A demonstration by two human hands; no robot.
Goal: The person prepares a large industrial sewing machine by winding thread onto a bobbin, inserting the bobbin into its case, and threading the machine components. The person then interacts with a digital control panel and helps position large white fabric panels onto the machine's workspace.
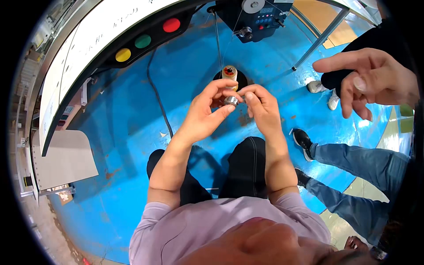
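While the left hand [204,115] pinches a metal piece [231,101] on the near side of the spool [229,76], long axis unclear, the right hand [264,108], right of the spool, has fingertips [251,97] just beside the piece, their grip indiscernible.

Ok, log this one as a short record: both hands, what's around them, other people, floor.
left hand: the person's left hand holds a small metal cylinder in its fingers
right hand: the right hand is close beside it; grip unclear
beyond hands: spool
upper left: yellow, green and red discs in a row
top: dark machine with buttons
other people: another person's hand at right, index finger extended
floor: blue floor
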